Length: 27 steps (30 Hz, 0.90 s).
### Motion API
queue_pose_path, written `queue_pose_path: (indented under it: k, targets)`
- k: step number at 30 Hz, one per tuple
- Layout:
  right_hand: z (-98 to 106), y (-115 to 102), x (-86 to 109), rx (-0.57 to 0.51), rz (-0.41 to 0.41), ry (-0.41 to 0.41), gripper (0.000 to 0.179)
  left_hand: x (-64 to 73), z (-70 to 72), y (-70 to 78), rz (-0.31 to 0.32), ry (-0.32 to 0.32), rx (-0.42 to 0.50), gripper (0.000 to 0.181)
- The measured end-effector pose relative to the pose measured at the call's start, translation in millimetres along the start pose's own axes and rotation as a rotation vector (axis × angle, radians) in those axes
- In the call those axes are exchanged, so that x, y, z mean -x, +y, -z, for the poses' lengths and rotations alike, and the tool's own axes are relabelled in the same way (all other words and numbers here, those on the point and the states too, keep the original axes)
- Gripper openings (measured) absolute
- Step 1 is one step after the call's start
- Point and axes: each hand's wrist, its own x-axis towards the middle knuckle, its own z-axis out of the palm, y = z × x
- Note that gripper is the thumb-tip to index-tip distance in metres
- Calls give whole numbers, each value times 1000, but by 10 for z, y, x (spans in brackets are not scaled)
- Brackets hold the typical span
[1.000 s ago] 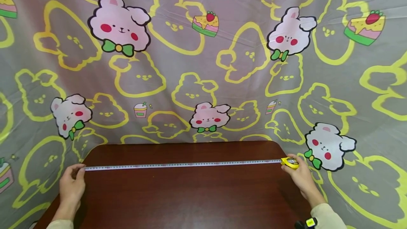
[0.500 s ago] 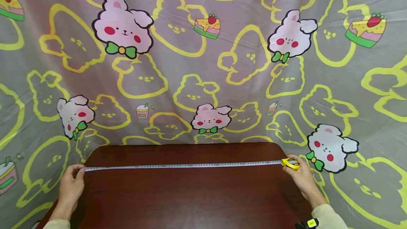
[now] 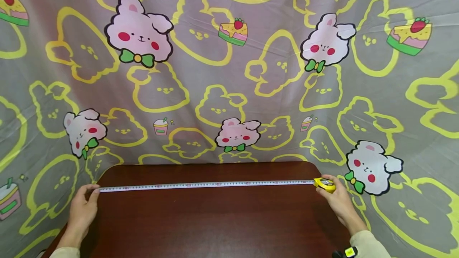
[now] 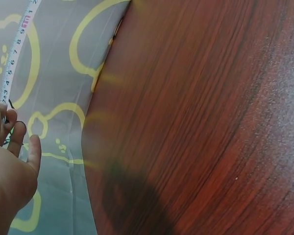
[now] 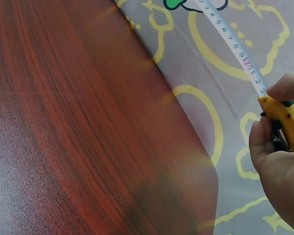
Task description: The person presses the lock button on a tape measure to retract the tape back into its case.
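A yellow tape measure (image 3: 325, 184) is held in my right hand (image 3: 338, 206) at the table's far right corner. Its white blade (image 3: 208, 185) runs nearly straight across to the far left, printed side facing me. There my left hand (image 3: 83, 212) pinches the blade's end between thumb and fingers. The left wrist view has the left hand (image 4: 12, 171) at the blade's end, with other fingers loosely bent. In the right wrist view the fingers of my right hand (image 5: 284, 181) wrap round the yellow case (image 5: 284, 117), the blade coming out of its mouth.
Below the blade spreads a dark red-brown wooden table (image 3: 215, 222) with rounded far corners. A grey curtain (image 3: 211, 67) with rabbit and cake prints hangs behind it and along both sides. A dark device with a yellow screen (image 3: 350, 252) sits by the right sleeve.
Both hands have come slightly closer together, the left moving right and the right moving left with the case. The stretched blade spans a little less. The head view has tilted up slightly.
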Motion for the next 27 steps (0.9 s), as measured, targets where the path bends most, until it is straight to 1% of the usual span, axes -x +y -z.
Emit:
queue_pose_path:
  k: [4, 11, 14, 17, 23, 27]
  targets:
    - [-10, -20, 7, 19, -20, 1, 65, 4, 2, 10, -19, 0, 11, 28]
    - [-33, -43, 38, 19, -8, -2, 66, 19, 2, 9, 0, -16, -4, 28]
    - [-58, -32, 53, 26, 5, 5, 65, 33, -11, 4, -14, -27, -20, 27]
    - [-80, -10, 63, 33, 12, 8, 64, 46, -32, -2, -42, -38, -32, 26]
    - [-96, -15, 77, 29, 25, -7, 67, 56, -73, -3, -61, -54, -1, 27]
    - [-116, -42, 88, 17, 6, -27, 68, 75, -92, 11, -74, -68, 13, 28]
